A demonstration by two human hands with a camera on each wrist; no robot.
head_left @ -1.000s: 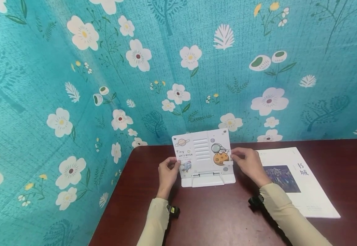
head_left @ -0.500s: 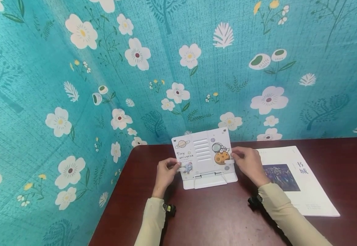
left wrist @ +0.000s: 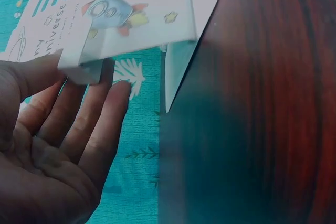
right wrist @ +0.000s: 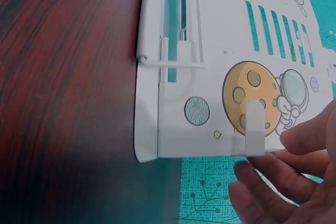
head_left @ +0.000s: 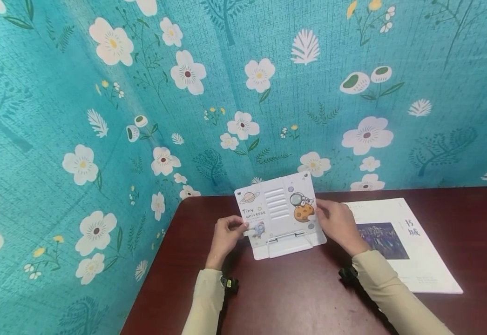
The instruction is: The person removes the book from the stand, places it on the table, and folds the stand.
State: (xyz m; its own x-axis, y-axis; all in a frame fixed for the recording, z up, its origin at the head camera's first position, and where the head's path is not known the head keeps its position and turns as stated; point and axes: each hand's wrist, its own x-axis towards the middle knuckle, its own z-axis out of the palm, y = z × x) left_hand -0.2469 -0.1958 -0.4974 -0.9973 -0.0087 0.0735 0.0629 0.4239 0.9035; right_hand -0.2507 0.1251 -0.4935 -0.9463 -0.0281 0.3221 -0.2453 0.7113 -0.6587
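A white book stand (head_left: 280, 223), printed with "Tiny universe", a planet and an astronaut, is propped up at a slant over the table, its left side lower than its right. My left hand (head_left: 227, 237) pinches the small white side clip (left wrist: 81, 59) at the stand's left edge, thumb in front and fingers behind. At the opposite edge my right hand (head_left: 339, 225) grips the panel, its thumb (right wrist: 304, 136) on the front by the astronaut. Another white clip (right wrist: 255, 129) lies over the orange moon print. A wire bracket and ledge (head_left: 291, 246) run along the bottom.
A white book or magazine (head_left: 425, 260) with a dark picture lies flat to the right, partly behind my right forearm. The dark red table (head_left: 294, 298) ends at a teal flowered cloth (head_left: 210, 93) hanging behind and on the left.
The stand has turned a little, its left side sinking and its right side rising. My left hand has shifted slightly down and to the left; both hands keep hold.
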